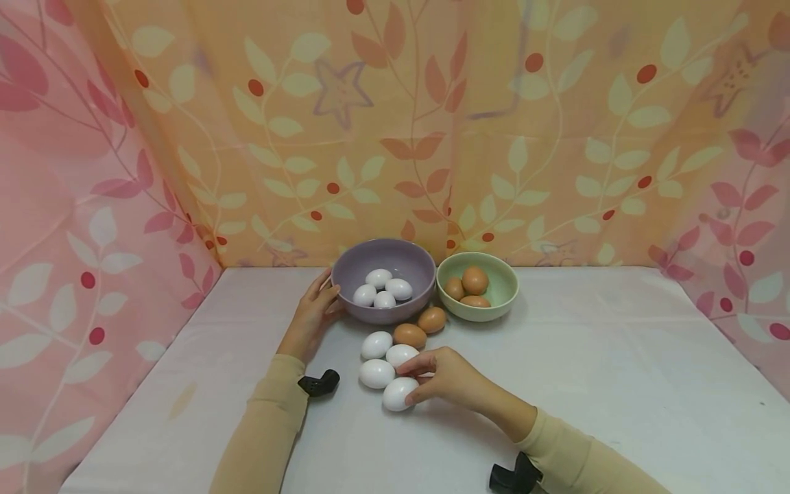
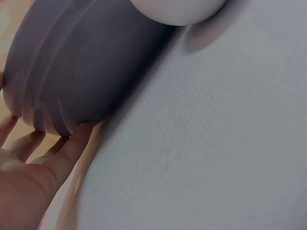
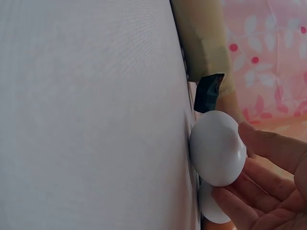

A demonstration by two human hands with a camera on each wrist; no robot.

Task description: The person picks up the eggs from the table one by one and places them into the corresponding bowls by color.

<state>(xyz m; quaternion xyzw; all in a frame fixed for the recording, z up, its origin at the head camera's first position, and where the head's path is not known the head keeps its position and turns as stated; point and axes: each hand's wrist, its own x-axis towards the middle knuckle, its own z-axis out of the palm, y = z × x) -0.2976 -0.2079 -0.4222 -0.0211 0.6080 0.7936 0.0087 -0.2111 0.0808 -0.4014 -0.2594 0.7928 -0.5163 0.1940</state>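
Note:
My right hand (image 1: pixel 453 381) has thumb and fingers around the nearest white egg (image 1: pixel 398 395), which sits on the table. In the right wrist view the thumb touches one side of that egg (image 3: pixel 217 148) and a finger the other. Several more white eggs (image 1: pixel 376 345) lie just beyond it, beside two brown eggs (image 1: pixel 410 335). My left hand (image 1: pixel 311 312) rests its fingers on the left side of a purple bowl (image 1: pixel 385 316) with several white eggs inside. From the left wrist, spread fingertips (image 2: pixel 84 129) touch the bowl's outer wall.
A light green bowl (image 1: pixel 505 302) with three brown eggs stands just right of the purple one. Under everything lies a white cloth (image 1: pixel 617 357). Patterned fabric (image 1: pixel 395 137) rises behind the table and at both sides.

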